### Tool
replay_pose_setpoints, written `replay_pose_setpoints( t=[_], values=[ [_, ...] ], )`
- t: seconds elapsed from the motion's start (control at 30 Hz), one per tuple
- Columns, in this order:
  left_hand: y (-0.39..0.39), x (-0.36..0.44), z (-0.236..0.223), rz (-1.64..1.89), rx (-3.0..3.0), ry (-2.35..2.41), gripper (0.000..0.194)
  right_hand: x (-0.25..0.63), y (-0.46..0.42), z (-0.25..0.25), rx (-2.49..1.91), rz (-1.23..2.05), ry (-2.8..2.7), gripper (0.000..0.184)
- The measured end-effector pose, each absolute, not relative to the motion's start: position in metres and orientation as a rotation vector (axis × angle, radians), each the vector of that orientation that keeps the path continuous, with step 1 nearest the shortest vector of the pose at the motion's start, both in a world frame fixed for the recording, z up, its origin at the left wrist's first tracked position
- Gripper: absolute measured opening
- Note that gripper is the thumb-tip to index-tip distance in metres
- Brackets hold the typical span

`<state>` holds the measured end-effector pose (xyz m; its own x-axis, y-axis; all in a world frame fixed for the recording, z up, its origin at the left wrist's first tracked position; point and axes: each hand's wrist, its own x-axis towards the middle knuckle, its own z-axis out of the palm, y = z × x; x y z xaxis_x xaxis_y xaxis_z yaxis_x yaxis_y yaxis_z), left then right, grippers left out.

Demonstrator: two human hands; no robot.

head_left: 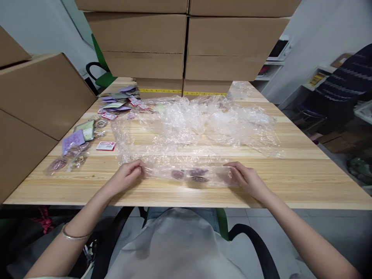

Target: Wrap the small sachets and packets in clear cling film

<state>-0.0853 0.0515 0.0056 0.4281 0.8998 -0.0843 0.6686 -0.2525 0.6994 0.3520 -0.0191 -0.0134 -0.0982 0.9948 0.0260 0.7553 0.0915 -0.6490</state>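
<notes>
Plastic film (162, 171), clear & crinkly, is stretched btwn the person's 2 hands, near the front edge of the wooden table (308, 180). L hand (128, 176) pinches the left end, thumb against fingers; R hand (247, 179) pinches the right end likewise. 3 small dark purplish pieces (177, 174) show by the film approx. midway btwn the hands: 1 on the left, 2 close together to its right. Can't tell if they're inside or under it. Metal bangle (74, 235) on L forearm.

Just beyond: big heap of crumpled clear plastic (183, 120) across the table's middle. Off left: a red/white card (105, 146), small clear bags (78, 161) w/ items inside, a purple packet (71, 142) touching a greenish packet (88, 131); farther back, a pile of purple & green packets (116, 104). Cardboard boxes (142, 38) stacked at far end, yellow strip (159, 91) across the lowest; another box (37, 93) at left. Co-worker's dark patterned sleeve (345, 77) at far right.
</notes>
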Motion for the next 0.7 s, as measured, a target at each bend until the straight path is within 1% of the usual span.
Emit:
replay_pose_setpoints(
  t=[0.07, 0.17, 0.27, 0.37, 0.4, 0.47, 0.53, 0.57, 0.63, 0.7],
  values=[
    [0.055, -0.075, 0.003, 0.406, 2.073, 1.422, 0.024, 0.348, -0.012, -0.009, -1.773, 0.756, -1.844, 0.033],
    [0.057, -0.059, -0.002, 0.199, 2.299, 1.6, 0.02, 0.347, 0.001, -0.012, -1.98, 0.766, -1.837, 0.035],
    [0.054, -0.052, -0.007, -0.027, 2.447, 1.744, 0.026, 0.353, 0.006, -0.019, -2.201, 0.641, -1.837, 0.042],
    [0.048, -0.056, -0.007, -0.06, 2.496, 1.838, 0.029, 0.36, -0.001, -0.019, -2.256, 0.38, -1.787, 0.049],
    [0.045, -0.058, -0.005, 0.006, 2.535, 1.84, 0.029, 0.361, -0.005, -0.016, -2.172, 0.254, -1.819, 0.052],
    [0.04, -0.06, -0.001, 0.214, 2.672, 1.714, 0.034, 0.359, -0.014, -0.011, -1.841, 0.087, -2.034, 0.056],
    [0.036, -0.058, 0.002, 0.342, 2.824, 1.334, 0.044, 0.352, -0.021, -0.009, -1.464, 0.117, -2.344, 0.061],
    [0.034, -0.055, 0.001, 0.334, 2.864, 1.118, 0.048, 0.347, -0.023, -0.011, -1.331, 0.172, -2.465, 0.062],
    [0.035, -0.05, -0.003, 0.246, 2.865, 0.81, 0.05, 0.34, -0.024, -0.017, -1.223, 0.243, -2.577, 0.059],
    [0.037, -0.048, -0.009, 0.199, 2.821, 0.763, 0.048, 0.337, -0.022, -0.025, -1.22, 0.221, -2.56, 0.05]
  ],
)
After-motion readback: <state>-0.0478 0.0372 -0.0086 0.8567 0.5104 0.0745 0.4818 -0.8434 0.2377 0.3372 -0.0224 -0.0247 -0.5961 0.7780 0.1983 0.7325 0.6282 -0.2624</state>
